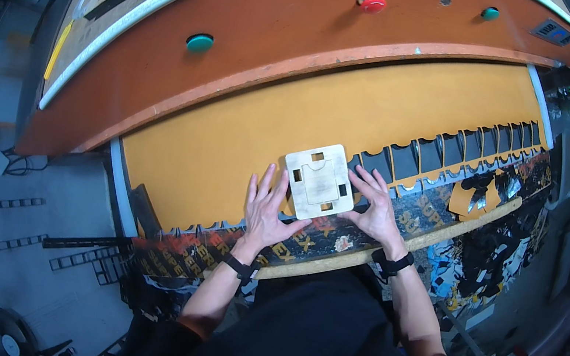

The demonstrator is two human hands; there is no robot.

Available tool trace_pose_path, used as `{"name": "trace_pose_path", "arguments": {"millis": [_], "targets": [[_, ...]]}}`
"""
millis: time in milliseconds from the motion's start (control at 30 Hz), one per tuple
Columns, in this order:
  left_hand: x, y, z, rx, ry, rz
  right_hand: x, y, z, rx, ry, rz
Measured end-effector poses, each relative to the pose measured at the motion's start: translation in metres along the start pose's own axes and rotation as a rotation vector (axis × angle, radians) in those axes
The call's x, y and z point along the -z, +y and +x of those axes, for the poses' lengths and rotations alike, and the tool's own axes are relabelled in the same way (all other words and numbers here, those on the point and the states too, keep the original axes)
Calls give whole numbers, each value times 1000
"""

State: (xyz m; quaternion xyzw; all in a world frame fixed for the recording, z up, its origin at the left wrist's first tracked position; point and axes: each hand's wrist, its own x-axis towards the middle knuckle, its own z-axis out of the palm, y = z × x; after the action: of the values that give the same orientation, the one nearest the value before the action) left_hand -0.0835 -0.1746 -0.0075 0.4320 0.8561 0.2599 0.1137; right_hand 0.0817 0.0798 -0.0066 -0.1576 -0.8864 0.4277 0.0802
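A pale square cutting die [325,184] with rounded corners and several small rectangular slots lies at the near edge of an orange-yellow sheet [255,129]. My left hand [268,213] grips its left side, the fingers long and spread, the thumb by the near edge. On the opposite side my right hand [373,210] holds the right edge with its fingertips, thumb at the near right corner. Right of the die, a row of cut-out gaps [446,150] with thin strips between runs along the sheet. The underside of the die is hidden.
Above the sheet spans a brown machine beam [283,51] with green buttons [200,43] and a red button [372,2]. A padded front rail [315,267] borders the table. An orange scrap [471,200] lies at right, and offcuts [467,274] are heaped below.
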Motion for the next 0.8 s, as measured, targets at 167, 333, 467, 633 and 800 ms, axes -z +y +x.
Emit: {"name": "trace_pose_path", "arguments": {"millis": [167,333,467,633,800], "targets": [[-2,-5,0,-36,-14,49,-1,-3,-2,-53,15,-4],[-6,-5,-3,-43,-16,25,1,-4,-2,-52,1,-22],[-4,-5,-4,-57,28,6,0,-3,-1,-42,21,-44],[-4,-4,2,-50,17,-16,2,-2,3,-12,36,-36],[-2,-12,3,-66,26,12,-4,3,11,33,37,19]]}}
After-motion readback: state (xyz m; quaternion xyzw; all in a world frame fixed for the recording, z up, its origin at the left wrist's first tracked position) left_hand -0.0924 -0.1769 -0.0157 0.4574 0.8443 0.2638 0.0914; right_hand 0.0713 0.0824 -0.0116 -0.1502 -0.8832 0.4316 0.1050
